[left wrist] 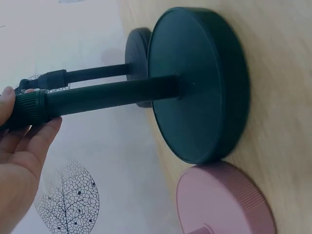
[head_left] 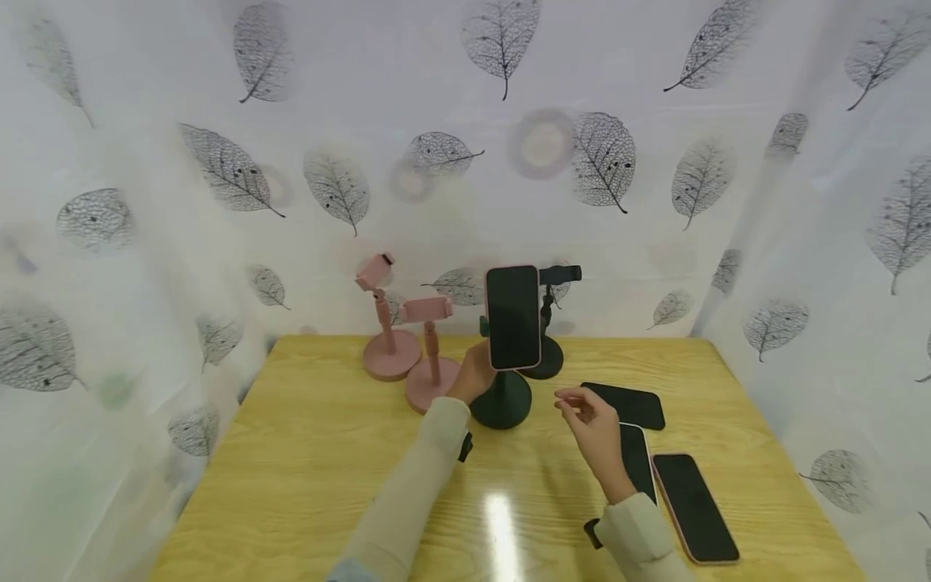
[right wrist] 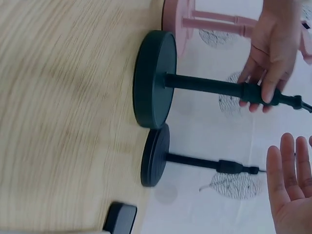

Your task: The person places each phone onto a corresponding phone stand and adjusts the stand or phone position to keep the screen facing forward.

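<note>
A dark green phone stand (head_left: 502,404) stands on the table, with a pink-edged phone (head_left: 513,318) upright in its holder. My left hand (head_left: 476,373) grips its stem; in the left wrist view the fingers and thumb wrap the ribbed collar (left wrist: 30,108). To the right of the stand my right hand (head_left: 595,432) is raised, holding nothing. Its fingers look straight and relaxed in the right wrist view, apart from the stand. Behind is a black phone stand (head_left: 545,362). Two pink phone stands (head_left: 390,356) (head_left: 434,381) are to the left.
On the right of the wooden table (head_left: 305,469) lie a dark phone (head_left: 627,404), a white-edged phone (head_left: 637,457) partly behind my right arm, and a pink-edged phone (head_left: 695,509). A leaf-patterned curtain (head_left: 436,218) hangs at the back and sides.
</note>
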Tool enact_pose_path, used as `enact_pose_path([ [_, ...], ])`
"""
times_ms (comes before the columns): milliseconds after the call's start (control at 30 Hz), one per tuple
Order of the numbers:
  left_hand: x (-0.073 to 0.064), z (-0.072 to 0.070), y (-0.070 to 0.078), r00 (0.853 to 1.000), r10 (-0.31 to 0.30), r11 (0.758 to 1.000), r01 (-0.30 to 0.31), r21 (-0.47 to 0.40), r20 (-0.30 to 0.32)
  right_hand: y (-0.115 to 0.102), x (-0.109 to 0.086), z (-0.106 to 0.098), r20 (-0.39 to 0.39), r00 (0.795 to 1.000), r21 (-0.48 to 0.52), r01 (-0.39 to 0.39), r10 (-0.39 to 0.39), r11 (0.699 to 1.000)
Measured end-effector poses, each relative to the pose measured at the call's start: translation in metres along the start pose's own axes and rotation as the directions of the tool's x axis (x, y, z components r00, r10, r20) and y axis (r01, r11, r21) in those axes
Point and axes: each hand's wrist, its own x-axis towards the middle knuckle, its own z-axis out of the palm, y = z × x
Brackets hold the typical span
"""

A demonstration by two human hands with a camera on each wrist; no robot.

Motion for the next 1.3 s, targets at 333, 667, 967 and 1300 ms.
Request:
enact_pose_path([
  [333,0.009,-0.039,0.047,0.983,-0.120,0.984,0.137,-0.117,0.141,0.036,-0.028,-0.035,-0.112,0.993,-0.088,0.014,-0.024,0.996],
  [667,-0.038,-0.054,0.078,0.975,-0.220,0.973,0.220,-0.074,0.010,0.076,-0.039,-0.079,-0.128,0.979,-0.455,0.087,-0.161,0.886],
  [967,-0.092,-0.083,0.069,0.889,-0.219,0.975,0.186,-0.120,-0.401,0.098,-0.049,-0.119,0.121,0.981,-0.769,0.189,-0.151,0.610],
  [1300,-0.076,-0.118,0.048,0.794,-0.411,0.905,0.299,-0.303,-0.447,0.123,-0.060,-0.149,0.275,0.906,-0.876,0.098,0.322,0.472],
])
